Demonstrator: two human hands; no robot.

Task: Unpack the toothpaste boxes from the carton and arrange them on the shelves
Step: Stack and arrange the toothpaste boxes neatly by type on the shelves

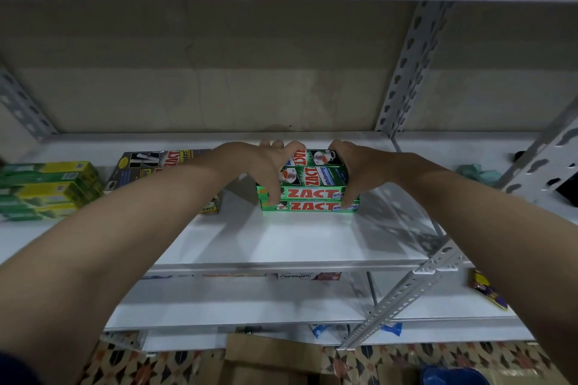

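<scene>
Cardboard of the carton [269,359] shows at the bottom centre of the frame, on a patterned floor [162,366], with a blue object [453,377] to its right. Above it lie the lower shelves [237,306], where a Pepsodent box [308,276] peeks out under the edge of the main shelf [297,244]. Both forearms reach up from the lower corners to the middle of the frame. There the left hand [266,166] and right hand [359,169] grip a stack of green ZACT boxes [309,194] from either side, fingers curled over the ends; the stack rests on the main shelf. Left of it, partly behind the left arm, sit dark ZACT boxes [147,166], and at the far left edge a pile of green-yellow boxes [47,187]. At the right edge, a teal cloth [475,173] lies near a perforated post [409,69]. A beige wall [219,72] closes the back.
</scene>
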